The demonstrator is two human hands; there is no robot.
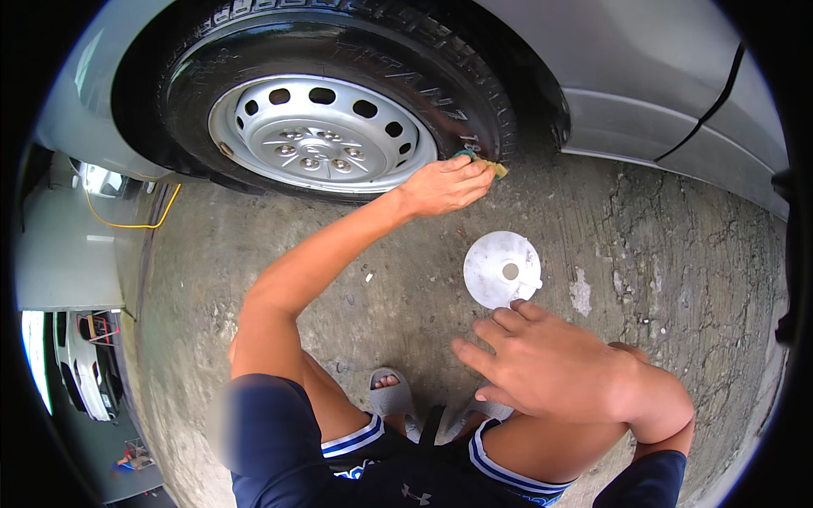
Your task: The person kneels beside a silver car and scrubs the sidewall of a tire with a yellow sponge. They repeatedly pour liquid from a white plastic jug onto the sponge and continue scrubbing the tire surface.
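My left hand (451,184) reaches forward and grips a small yellow-and-green sponge (498,169). The sponge is against the lower right sidewall of a black car tyre (406,70), which looks dark and glossy. Inside the tyre sits a silver steel wheel (317,146) with oval holes and several lug nuts. My right hand (540,355) hovers above my right knee, fingers apart and holding nothing. Just beyond its fingertips, a round white plastic piece (492,270) with a central hole and a small tab lies on the concrete. My fingers hide most of the sponge.
The silver car's body panel (635,82) arches over the tyre. Rough concrete floor (394,254) spreads around my grey slides (390,394). At the left are a yellow hose or cable (152,225), a parked white car (86,368) and some items (134,456) by the wall.
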